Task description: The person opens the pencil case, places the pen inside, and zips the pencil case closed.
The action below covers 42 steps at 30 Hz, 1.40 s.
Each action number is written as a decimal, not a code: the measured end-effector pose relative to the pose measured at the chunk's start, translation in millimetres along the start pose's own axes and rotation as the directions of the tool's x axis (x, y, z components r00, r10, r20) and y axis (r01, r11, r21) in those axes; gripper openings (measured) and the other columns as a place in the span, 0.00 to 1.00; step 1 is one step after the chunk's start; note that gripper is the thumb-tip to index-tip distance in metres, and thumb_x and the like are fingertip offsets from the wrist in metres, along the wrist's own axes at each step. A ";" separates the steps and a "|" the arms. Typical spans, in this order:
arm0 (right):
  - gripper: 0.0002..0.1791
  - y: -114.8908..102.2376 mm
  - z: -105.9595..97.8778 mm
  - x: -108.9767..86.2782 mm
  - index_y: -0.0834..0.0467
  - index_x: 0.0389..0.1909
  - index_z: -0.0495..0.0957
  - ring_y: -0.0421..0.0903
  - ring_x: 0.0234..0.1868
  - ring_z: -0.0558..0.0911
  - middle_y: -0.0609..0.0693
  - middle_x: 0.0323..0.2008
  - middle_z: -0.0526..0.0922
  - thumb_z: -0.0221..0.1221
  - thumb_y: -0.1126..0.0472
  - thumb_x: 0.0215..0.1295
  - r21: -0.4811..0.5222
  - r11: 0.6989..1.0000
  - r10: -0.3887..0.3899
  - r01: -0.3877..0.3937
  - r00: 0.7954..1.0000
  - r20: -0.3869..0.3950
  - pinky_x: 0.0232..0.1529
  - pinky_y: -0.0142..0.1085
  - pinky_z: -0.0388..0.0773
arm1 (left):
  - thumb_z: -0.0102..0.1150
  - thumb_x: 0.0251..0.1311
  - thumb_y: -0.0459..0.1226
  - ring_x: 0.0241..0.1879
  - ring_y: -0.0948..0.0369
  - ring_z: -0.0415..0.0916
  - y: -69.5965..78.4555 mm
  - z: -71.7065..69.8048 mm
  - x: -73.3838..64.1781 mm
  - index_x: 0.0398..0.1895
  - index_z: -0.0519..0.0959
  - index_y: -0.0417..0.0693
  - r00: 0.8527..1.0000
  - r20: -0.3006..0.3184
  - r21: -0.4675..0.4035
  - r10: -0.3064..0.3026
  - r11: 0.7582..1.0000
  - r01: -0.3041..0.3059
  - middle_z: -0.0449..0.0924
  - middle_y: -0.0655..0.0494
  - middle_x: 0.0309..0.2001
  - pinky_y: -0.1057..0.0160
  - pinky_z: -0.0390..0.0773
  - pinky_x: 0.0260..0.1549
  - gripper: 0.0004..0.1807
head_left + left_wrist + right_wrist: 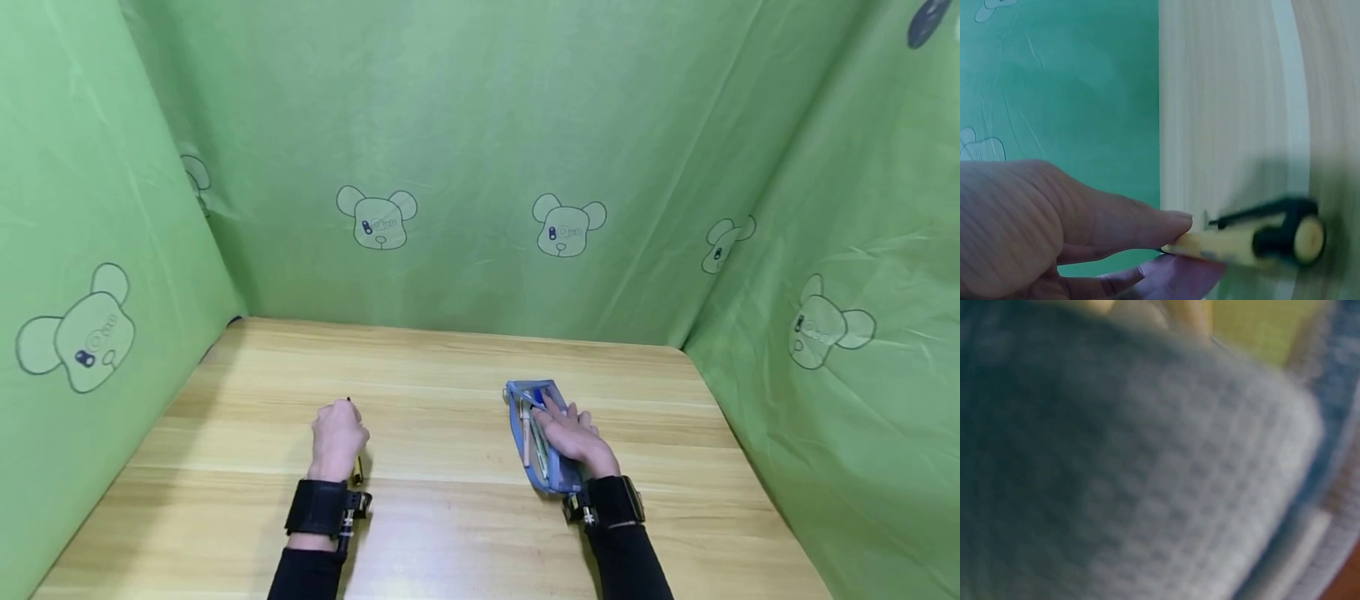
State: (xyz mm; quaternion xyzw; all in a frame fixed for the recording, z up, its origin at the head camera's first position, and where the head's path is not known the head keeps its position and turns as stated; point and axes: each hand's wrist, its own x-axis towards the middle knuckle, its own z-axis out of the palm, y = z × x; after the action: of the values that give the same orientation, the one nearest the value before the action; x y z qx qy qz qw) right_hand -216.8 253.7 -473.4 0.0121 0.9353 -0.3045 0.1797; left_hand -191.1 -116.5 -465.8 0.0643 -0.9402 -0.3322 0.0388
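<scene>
My left hand (337,437), over the left part of the table, pinches a yellow pen (1216,244) between thumb and fingers. The pen's black clip and rounded end point to the right in the left wrist view. On the right, my right hand (573,435) rests on a blue mesh pencil case (568,473) with its fingers stretched over the top. The case lies with its zip side parted, and several pens (526,433) show inside. Blurred mesh fills most of the right wrist view and hides much of the hand there.
The wooden table (442,392) spreads between and around both hands. A green curtain (465,125) with bear-head prints encloses the back and both sides. Each wrist wears a black strap (317,507) with a small camera.
</scene>
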 end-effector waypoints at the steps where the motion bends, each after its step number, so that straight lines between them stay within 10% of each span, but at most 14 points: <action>1: 0.39 0.2 0.1 0.1 0.49 0.82 0.44 0.73 0.79 0.30 0.69 0.81 0.36 0.32 0.35 0.78 0.001 1.000 -0.002 0.002 1.000 0.000 0.75 0.70 0.28 | 0.48 0.45 0.20 0.18 0.63 0.46 2.3 1.9 0.0 0.09 0.53 0.53 1.000 -0.001 0.003 0.004 1.000 -0.004 0.45 0.62 0.15 0.68 0.52 0.17 0.23; 10: 0.39 1.4 0.3 0.5 0.48 0.82 0.44 0.73 0.79 0.29 0.71 0.80 0.35 0.32 0.35 0.78 0.011 1.000 0.004 -0.004 1.000 0.002 0.75 0.70 0.28 | 0.57 0.45 0.20 0.36 0.46 0.82 31.0 27.8 -6.7 0.32 0.84 0.32 0.996 0.010 -0.011 0.087 0.996 -0.087 0.85 0.34 0.37 0.51 0.83 0.36 0.10; 16: 0.39 -0.2 -0.6 2.3 0.49 0.82 0.43 0.74 0.79 0.29 0.71 0.80 0.35 0.32 0.35 0.78 0.008 1.000 0.005 -0.005 1.000 0.002 0.75 0.71 0.27 | 0.56 0.48 0.19 0.42 0.43 0.84 50.7 42.7 -11.6 0.46 0.85 0.31 0.995 0.038 -0.082 0.097 0.992 -0.094 0.86 0.33 0.48 0.49 0.85 0.40 0.20; 23: 0.39 1.2 -1.5 3.5 0.48 0.82 0.42 0.74 0.79 0.29 0.71 0.80 0.35 0.32 0.35 0.78 0.006 1.000 0.010 -0.010 1.000 0.002 0.75 0.71 0.27 | 0.55 0.49 0.19 0.26 0.56 0.76 70.7 58.7 -16.8 0.48 0.84 0.32 0.990 0.088 -0.165 0.114 0.981 -0.099 0.86 0.34 0.49 0.66 0.71 0.21 0.21; 30: 0.38 -0.2 -2.6 3.7 0.48 0.82 0.43 0.73 0.79 0.30 0.71 0.80 0.35 0.32 0.35 0.78 0.005 1.000 0.008 -0.008 1.000 0.003 0.75 0.70 0.28 | 0.63 0.53 0.23 0.37 0.49 0.83 85.6 74.5 -19.2 0.42 0.86 0.35 0.980 0.050 -0.159 0.192 0.970 -0.182 0.88 0.37 0.44 0.62 0.77 0.28 0.12; 42: 0.38 0.2 0.7 2.8 0.48 0.82 0.43 0.73 0.79 0.28 0.70 0.80 0.35 0.32 0.36 0.78 0.012 1.000 0.000 0.000 1.000 0.003 0.75 0.70 0.28 | 0.64 0.57 0.24 0.20 0.59 0.73 103.5 91.5 -25.5 0.46 0.85 0.34 0.968 0.094 -0.199 0.234 0.957 -0.212 0.87 0.35 0.47 0.69 0.67 0.18 0.13</action>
State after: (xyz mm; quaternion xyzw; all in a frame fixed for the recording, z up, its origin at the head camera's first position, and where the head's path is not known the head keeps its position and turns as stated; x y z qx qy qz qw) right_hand -219.2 253.2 -475.0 0.0127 0.9332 -0.3102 0.1811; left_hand -186.3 23.8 -472.4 -0.0659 -0.9067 -0.4156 0.0268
